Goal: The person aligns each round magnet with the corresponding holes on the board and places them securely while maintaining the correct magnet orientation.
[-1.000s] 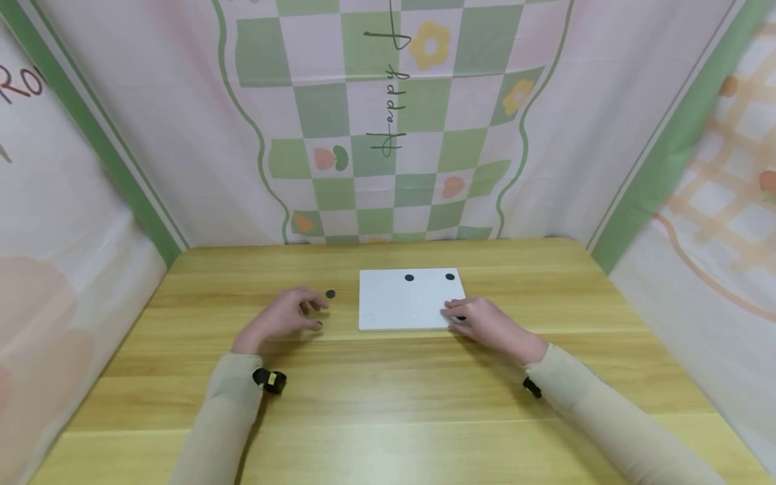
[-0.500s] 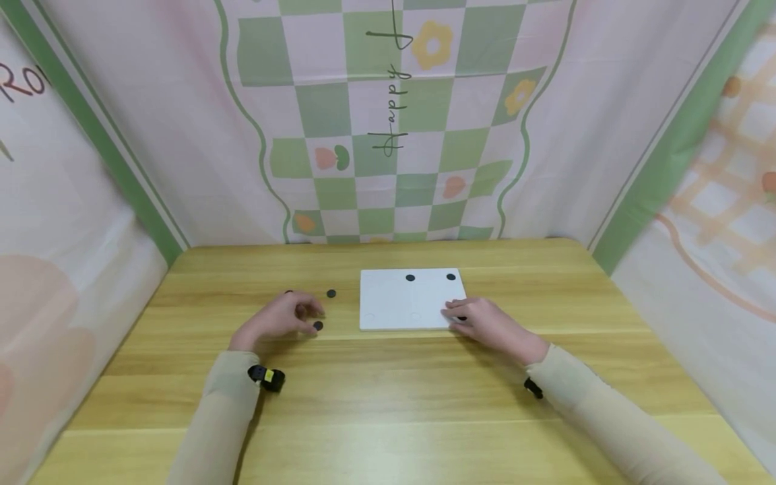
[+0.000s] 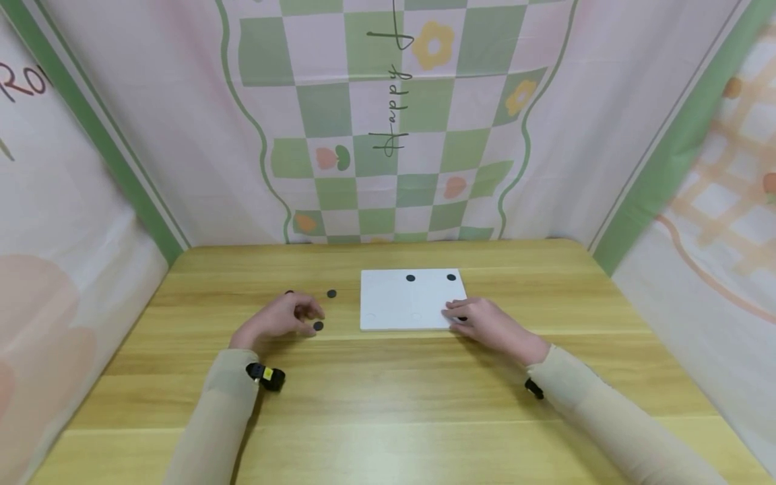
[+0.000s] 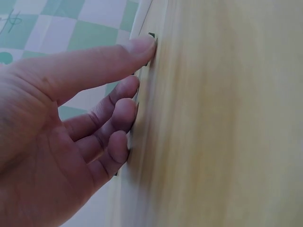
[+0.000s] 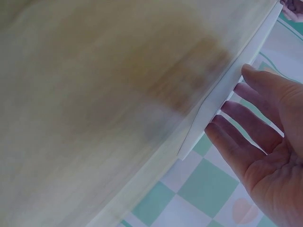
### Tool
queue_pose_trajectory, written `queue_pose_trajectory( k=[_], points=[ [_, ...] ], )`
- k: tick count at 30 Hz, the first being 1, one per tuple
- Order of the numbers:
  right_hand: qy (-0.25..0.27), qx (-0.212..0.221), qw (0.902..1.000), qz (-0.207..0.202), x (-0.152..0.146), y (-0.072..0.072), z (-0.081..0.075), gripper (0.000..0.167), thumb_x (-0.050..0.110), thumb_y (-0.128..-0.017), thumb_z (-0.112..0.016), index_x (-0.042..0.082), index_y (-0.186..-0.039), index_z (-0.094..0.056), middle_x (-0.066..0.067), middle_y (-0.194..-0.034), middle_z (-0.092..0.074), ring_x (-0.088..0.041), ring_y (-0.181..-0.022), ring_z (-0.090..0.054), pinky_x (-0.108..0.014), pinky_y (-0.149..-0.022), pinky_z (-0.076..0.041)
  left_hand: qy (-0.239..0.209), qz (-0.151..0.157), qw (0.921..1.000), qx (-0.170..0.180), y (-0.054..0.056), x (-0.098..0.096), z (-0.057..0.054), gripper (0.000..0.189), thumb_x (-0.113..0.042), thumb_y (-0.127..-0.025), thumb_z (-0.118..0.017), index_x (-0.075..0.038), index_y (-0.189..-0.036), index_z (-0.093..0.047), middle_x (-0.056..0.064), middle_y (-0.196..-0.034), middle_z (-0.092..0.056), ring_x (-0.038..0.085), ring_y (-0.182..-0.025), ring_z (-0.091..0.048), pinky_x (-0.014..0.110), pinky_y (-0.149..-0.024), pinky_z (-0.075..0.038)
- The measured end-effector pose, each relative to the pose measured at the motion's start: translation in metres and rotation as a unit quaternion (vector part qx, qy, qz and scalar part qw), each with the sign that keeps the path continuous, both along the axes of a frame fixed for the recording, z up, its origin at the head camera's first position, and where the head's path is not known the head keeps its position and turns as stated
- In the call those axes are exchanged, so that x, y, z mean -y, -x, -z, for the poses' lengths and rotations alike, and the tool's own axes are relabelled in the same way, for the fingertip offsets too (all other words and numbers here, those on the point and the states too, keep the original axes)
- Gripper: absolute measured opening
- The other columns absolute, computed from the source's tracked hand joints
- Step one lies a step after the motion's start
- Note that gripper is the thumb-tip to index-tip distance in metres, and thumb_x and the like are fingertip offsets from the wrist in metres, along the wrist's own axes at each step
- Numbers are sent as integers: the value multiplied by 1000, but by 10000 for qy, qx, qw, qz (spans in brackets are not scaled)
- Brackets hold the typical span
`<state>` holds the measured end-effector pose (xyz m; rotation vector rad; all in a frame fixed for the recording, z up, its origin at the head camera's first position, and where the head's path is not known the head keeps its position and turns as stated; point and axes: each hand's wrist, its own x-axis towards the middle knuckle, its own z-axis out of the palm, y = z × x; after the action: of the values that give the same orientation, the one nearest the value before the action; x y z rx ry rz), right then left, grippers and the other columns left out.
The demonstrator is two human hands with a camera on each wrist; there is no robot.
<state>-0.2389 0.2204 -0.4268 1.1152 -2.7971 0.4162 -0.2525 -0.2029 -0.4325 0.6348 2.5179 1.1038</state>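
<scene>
I see the left hand (image 3: pixel 279 314) loosely curved, thumb and fingers apart, nothing gripped; one black disc (image 3: pixel 318 326) lies at the thumb tip, another disc (image 3: pixel 331 294) just beyond the fingertips. Right hand (image 3: pixel 485 320) rests nearly straight-fingered on the white board (image 3: pixel 388 296), a partly hidden disc (image 3: pixel 463 318) between thumb and fingers; can't tell if touched. Risks: thumb skids flat disc; right-hand push slides board.

Head view high above table (image 3: pixel 388 397)
</scene>
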Motion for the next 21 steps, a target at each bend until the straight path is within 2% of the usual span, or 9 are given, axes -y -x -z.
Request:
queue_pose_trajectory(
  k=[7,21],
  points=[
    [-39,-40,10000,25,-1,0,1,30,12,-86,-69,2,-114,-68,-17,-119,-65,-33,-110,-63,-46,-93,-51,-86,-82,9998,181,3,0,2,23,-10,-79,-75,-16,-101,-68,1,-98,-64,20,-89,-51,32,-77,-46],
    [0,29,10000,62,-1,-1,1,30,12,-87,-68,2,-115,-67,-18,-120,-64,-34,-111,-62,-47,-94,-50,-87,-378,9989,259,6,-3,8,18,-12,-78,-77,-18,-92,-69,3,-92,-61,20,-87,-52,32,-76,-45]
  ],
)
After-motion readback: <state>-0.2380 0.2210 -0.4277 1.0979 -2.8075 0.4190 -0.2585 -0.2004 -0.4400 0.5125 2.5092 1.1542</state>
